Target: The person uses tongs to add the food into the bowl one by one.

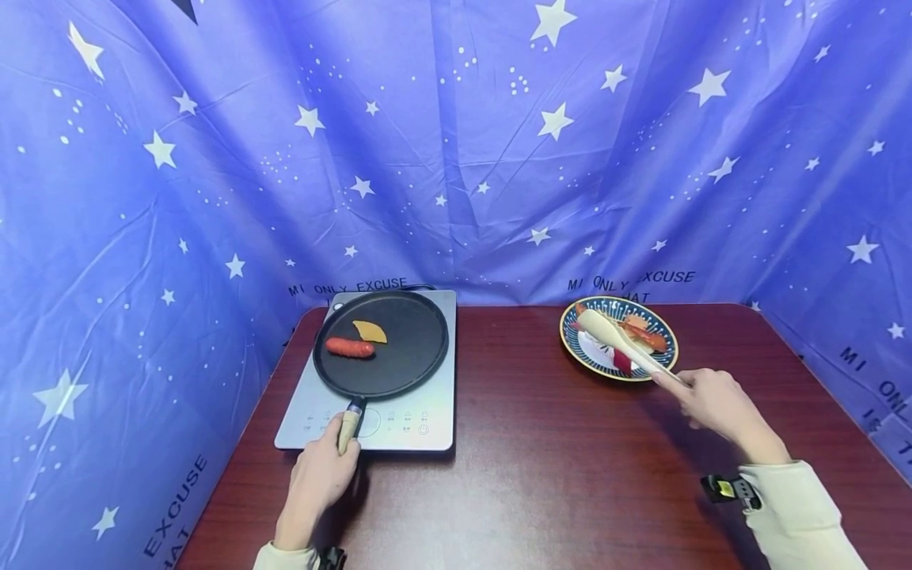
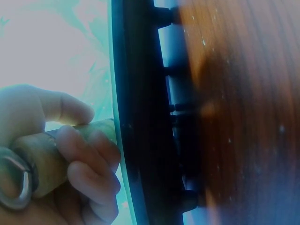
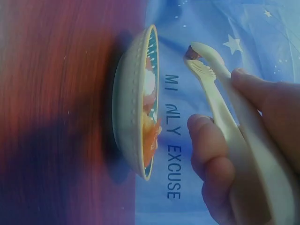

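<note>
My left hand (image 1: 319, 476) grips the wooden handle (image 1: 348, 428) of a flat black frying pan (image 1: 416, 340). In the left wrist view the fingers (image 2: 96, 183) curl round that handle, which has a metal ring at its end. A red sausage (image 1: 349, 347) and a yellow wedge-shaped piece (image 1: 370, 331) lie in the pan. My right hand (image 1: 721, 405) holds cream tongs (image 1: 621, 339) over a patterned plate (image 1: 565, 339) of food. Between the tongs' tips, a small dark reddish piece (image 3: 191, 53) shows in the right wrist view; its kind is unclear.
Under the pan is a silver induction cooker (image 1: 442, 412) with touch controls along its front. Orange and red food pieces (image 1: 644, 332) lie on the plate. A blue star-printed curtain (image 1: 456, 158) hangs behind the dark red wooden table (image 1: 520, 443).
</note>
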`<act>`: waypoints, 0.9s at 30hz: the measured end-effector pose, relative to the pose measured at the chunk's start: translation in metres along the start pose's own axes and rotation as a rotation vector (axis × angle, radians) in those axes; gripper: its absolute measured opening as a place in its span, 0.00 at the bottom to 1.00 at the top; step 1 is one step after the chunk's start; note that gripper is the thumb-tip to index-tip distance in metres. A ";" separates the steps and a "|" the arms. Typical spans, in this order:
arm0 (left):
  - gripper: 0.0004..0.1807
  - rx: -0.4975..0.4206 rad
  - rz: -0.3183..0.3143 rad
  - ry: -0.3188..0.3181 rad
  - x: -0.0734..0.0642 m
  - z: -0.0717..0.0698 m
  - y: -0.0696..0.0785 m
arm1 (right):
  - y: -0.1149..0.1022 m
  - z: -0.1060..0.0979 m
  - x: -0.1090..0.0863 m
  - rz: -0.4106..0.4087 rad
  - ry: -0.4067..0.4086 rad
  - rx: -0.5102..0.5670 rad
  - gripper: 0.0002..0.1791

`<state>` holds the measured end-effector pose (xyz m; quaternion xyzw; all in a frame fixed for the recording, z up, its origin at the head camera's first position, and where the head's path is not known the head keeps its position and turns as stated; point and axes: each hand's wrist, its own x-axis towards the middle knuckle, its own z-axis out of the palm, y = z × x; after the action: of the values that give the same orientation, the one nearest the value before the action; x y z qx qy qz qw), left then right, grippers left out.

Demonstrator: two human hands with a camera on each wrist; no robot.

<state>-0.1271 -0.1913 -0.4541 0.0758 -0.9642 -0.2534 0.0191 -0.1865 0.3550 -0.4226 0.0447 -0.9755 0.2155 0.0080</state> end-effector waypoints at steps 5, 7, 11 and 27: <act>0.29 0.002 -0.007 0.002 0.000 -0.001 0.000 | -0.009 0.004 0.001 0.005 0.019 0.044 0.29; 0.29 0.003 -0.004 0.001 0.000 -0.002 0.001 | -0.013 0.006 0.002 0.010 0.022 0.065 0.29; 0.29 0.004 0.001 -0.004 0.000 -0.002 0.001 | -0.021 0.010 0.006 0.023 0.027 0.108 0.28; 0.28 0.002 -0.005 -0.001 0.000 -0.001 0.001 | -0.057 0.030 0.021 0.031 0.023 0.318 0.30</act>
<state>-0.1269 -0.1904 -0.4528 0.0779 -0.9643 -0.2525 0.0179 -0.2024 0.2891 -0.4251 0.0278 -0.9295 0.3678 0.0088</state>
